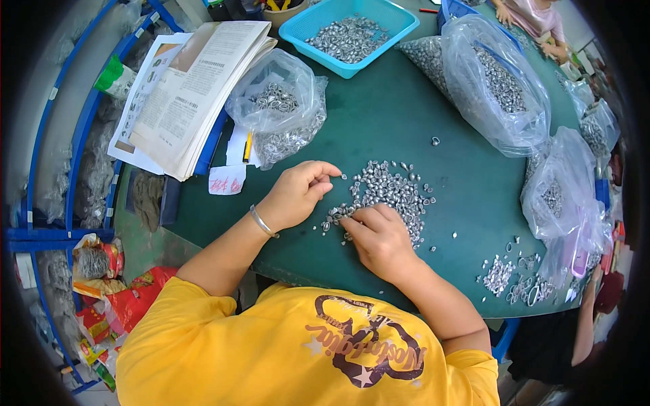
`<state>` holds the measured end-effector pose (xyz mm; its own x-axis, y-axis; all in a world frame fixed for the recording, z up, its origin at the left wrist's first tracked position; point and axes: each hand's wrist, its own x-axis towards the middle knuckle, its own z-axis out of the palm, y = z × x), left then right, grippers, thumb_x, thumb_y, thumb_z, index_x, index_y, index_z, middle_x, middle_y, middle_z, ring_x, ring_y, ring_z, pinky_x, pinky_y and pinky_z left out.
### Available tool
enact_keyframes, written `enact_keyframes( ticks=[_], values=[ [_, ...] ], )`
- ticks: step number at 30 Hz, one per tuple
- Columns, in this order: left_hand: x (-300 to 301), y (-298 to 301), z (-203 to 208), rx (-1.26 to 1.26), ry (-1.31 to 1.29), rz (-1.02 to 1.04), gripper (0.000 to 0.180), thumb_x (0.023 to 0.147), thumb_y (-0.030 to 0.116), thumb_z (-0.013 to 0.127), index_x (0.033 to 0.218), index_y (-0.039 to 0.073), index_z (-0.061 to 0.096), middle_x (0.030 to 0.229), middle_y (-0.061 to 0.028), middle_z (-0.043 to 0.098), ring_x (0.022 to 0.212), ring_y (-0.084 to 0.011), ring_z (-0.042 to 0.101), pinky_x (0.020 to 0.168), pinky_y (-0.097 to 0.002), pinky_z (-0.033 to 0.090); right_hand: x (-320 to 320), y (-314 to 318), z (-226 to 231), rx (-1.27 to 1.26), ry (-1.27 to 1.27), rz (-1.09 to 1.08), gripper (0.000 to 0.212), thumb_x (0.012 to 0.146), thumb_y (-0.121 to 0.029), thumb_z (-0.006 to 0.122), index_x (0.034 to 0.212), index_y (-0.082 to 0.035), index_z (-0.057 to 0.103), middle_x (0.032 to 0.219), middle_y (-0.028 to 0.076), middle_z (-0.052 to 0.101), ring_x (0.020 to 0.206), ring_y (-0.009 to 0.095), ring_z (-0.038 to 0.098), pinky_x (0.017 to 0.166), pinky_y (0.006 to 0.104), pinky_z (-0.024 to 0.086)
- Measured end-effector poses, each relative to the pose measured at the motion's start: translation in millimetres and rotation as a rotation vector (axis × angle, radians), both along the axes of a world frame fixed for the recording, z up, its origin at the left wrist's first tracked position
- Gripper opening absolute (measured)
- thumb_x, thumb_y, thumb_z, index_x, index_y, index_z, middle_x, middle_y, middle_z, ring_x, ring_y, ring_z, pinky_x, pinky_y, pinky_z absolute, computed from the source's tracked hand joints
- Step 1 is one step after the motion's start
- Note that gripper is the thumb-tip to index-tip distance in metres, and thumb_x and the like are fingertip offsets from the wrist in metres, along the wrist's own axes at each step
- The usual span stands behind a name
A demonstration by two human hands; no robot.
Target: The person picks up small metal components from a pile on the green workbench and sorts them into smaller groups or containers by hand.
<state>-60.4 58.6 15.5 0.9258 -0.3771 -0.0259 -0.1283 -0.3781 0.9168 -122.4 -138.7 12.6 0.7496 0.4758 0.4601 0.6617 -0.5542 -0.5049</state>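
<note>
A loose pile of small silvery metal pieces (389, 189), seemingly rings or ring-shaped castings, is spread on the green table in front of me. At the pile's left edge is my left hand (298, 193), its fingers curled and a small metal piece (344, 176) at its fingertips. A metal bangle (263, 222) circles that wrist. My right hand (384, 240) rests on the near side of the pile with fingers bent down and together. Whatever its fingertips pinch is hidden under the hand.
A blue basket (288, 30) of metal pieces stands at the back. Clear plastic bags of pieces lie left (237, 101) and right (542, 125). Papers (172, 101) lie at the left, beside a yellow marker (248, 147). Smaller heaps (499, 275) sit near the right edge. Another person's hand (504, 15) shows far right.
</note>
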Motion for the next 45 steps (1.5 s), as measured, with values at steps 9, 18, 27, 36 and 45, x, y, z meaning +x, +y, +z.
enact_keyframes(
  ticks=[9,18,27,36,45],
  values=[
    [52.4,-11.3,34.0,-0.648,0.447,0.057,0.018,0.087,0.004,0.056,0.104,-0.002,0.058,0.088,-0.0056,0.061,0.07,-0.0088,0.056,0.062,-0.0204,0.046,10.1,2.1,-4.0,0.007,0.048,-0.023,0.019,0.066,0.0,0.059,0.085,-0.003,0.059,0.083,0.01,0.057,0.075,0.026,0.055,0.066,0.0357,0.046],
    [83.9,-45.1,56.1,-0.636,0.057,0.016,0.027,0.086,0.007,0.06,0.112,0.001,0.055,0.11,-0.0068,0.06,0.093,-0.0149,0.061,0.076,-0.0269,0.051,5.6,-20.8,2.0,0.763,0.798,-0.404,0.006,0.078,0.001,0.066,0.083,-0.001,0.064,0.078,0.0,0.062,0.065,0.007,0.054,0.058,0.0196,0.043],
    [14.7,-39.0,37.7,-0.11,-0.503,-0.047,0.006,0.075,0.002,0.066,0.078,0.002,0.062,0.076,-0.0091,0.061,0.071,-0.0241,0.06,0.066,-0.0314,0.048,9.6,-7.0,12.6,1.033,0.744,-0.322,0.01,0.082,0.003,0.06,0.092,0.002,0.061,0.083,0.006,0.065,0.071,0.011,0.061,0.062,0.022,0.049],
    [70.3,16.8,45.8,0.252,-0.832,0.37,0.008,0.077,-0.001,0.061,0.085,-0.001,0.064,0.083,-0.0108,0.063,0.072,-0.02,0.061,0.066,-0.0277,0.049,-1.6,-31.2,0.4,0.045,0.147,-0.177,0.017,0.071,0.0,0.064,0.087,-0.003,0.064,0.082,0.008,0.059,0.075,0.028,0.055,0.067,0.036,0.047],
    [-15.0,-36.1,-11.7,0.196,-0.545,-0.382,0.016,0.067,0.005,0.07,0.08,0.003,0.062,0.083,-0.0078,0.056,0.078,-0.0256,0.056,0.069,-0.0341,0.047,-4.3,-31.6,-3.4,-0.088,0.142,-0.127,0.016,0.071,-0.002,0.063,0.086,-0.004,0.062,0.082,0.009,0.057,0.075,0.027,0.054,0.068,0.037,0.044]
  ],
)
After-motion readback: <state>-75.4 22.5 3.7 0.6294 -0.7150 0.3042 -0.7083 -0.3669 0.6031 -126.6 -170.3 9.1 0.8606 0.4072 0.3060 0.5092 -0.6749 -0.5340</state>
